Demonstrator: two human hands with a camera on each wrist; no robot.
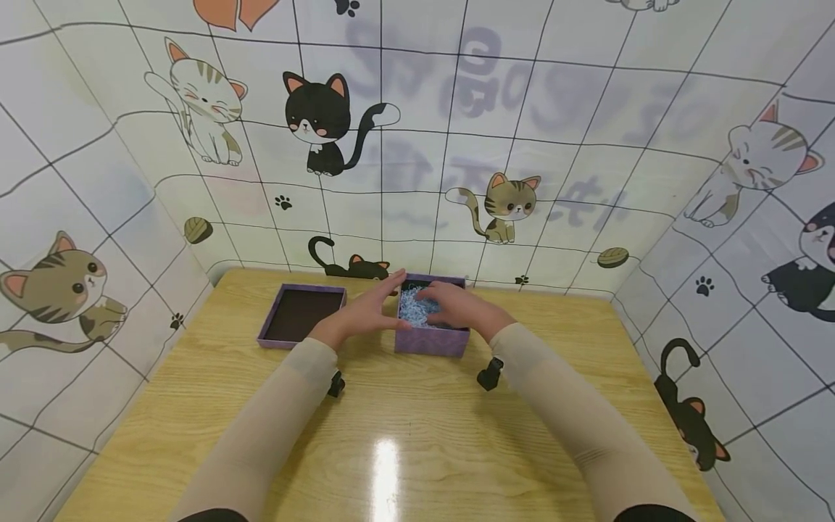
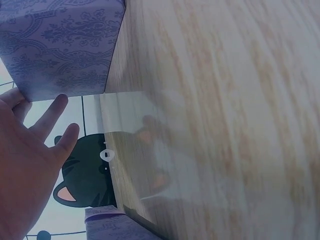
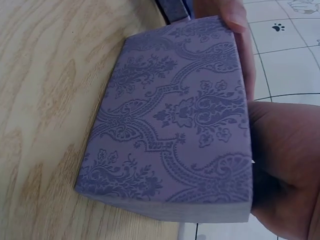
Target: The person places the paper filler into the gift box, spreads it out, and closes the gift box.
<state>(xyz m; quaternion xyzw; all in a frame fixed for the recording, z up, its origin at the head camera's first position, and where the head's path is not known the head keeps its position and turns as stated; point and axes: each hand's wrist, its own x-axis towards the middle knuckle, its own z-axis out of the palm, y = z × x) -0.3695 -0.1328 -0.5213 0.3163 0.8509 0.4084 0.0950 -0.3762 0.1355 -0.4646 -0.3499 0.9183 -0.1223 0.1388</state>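
Observation:
A purple patterned box [image 1: 430, 342] stands on the table, with pale blue shredded paper [image 1: 414, 308] inside. My left hand [image 1: 360, 313] spans its left side, thumb at the front corner and fingers toward the back corner. In the left wrist view the left hand's fingers [image 2: 52, 117] look spread and fairly straight beside the box. My right hand [image 1: 464, 307] reaches over the right wall into the shredded paper; its fingertips are hidden there. The right wrist view shows the box's patterned front [image 3: 170, 115] with the right hand [image 3: 295, 160] behind its rim.
Left of the box lies a dark-lined purple lid [image 1: 303, 315], inside facing up. The wooden table [image 1: 404, 420] meets a wall covering [image 1: 417, 167] with cat drawings at the back and sides. Small black devices [image 1: 489, 374] sit under both wrists.

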